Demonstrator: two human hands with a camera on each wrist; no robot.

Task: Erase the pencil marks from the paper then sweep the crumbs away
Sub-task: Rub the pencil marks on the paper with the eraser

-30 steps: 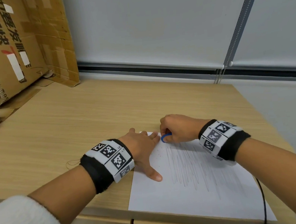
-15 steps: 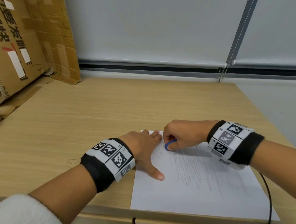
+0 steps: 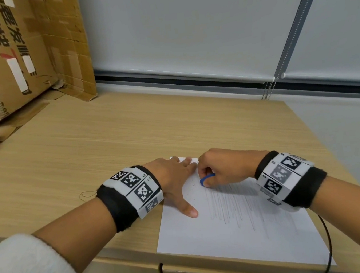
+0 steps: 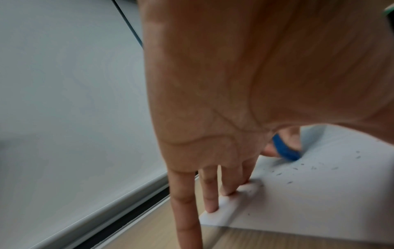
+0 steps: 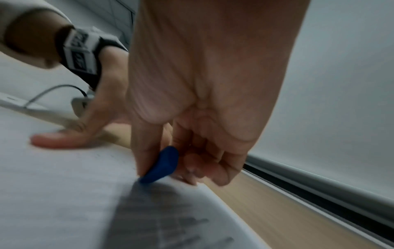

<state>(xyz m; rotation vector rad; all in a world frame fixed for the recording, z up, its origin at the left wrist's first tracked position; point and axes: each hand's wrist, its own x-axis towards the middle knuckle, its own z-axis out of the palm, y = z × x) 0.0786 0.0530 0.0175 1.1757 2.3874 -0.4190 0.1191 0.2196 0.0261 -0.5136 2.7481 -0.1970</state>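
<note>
A white paper (image 3: 217,238) lies at the desk's near edge, with grey pencil marks (image 3: 236,205) running down its middle. My right hand (image 3: 219,170) pinches a blue eraser (image 3: 205,180) between thumb and fingers, its tip pressed on the paper near the top of the marks; the same eraser (image 5: 162,166) shows in the right wrist view. My left hand (image 3: 176,180) lies flat with fingers spread on the paper's far left corner, its fingertips (image 4: 211,207) on the paper edge. Dark crumbs (image 4: 298,170) lie scattered just left of the eraser (image 4: 284,150).
The wooden desk (image 3: 88,149) stretches away to the left and behind the paper. A torn cardboard box (image 3: 12,53) stands at the back left. A window blind with a bead chain (image 3: 269,88) runs along the back. A black cable (image 3: 328,243) hangs by my right forearm.
My right hand has slid the eraser toward me and a little right along the top of the marks. The left hand has stayed flat on the paper.
</note>
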